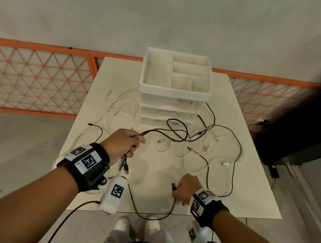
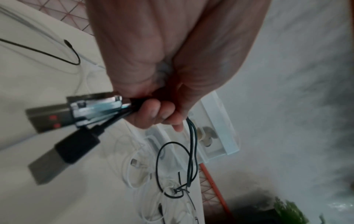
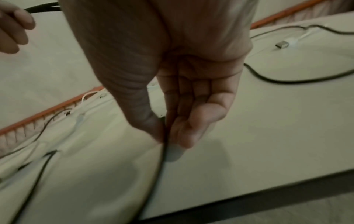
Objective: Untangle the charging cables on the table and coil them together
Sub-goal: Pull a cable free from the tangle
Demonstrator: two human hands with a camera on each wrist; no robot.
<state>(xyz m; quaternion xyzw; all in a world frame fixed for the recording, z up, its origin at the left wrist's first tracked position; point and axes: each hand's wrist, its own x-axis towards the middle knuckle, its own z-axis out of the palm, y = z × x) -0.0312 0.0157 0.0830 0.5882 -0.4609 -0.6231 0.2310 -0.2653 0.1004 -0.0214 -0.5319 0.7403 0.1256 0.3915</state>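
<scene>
Thin round black cables point(image 1: 175, 134) and white cables point(image 1: 123, 109) lie tangled on the matte white table point(image 1: 244, 188), in front of a translucent plastic drawer organizer point(image 1: 175, 85). The white ones are hard to follow against the table. The left hand point(image 1: 122, 143) is closed around several black cables, with the metal plugs point(image 2: 91, 109) hanging below the fist. The right hand point(image 1: 185, 188) pinches one black cable point(image 3: 162, 159) between thumb and fingers.

black cables point(image 1: 175, 132) | tangled with white cables point(image 1: 120, 109) | table point(image 1: 245, 178)
</scene>
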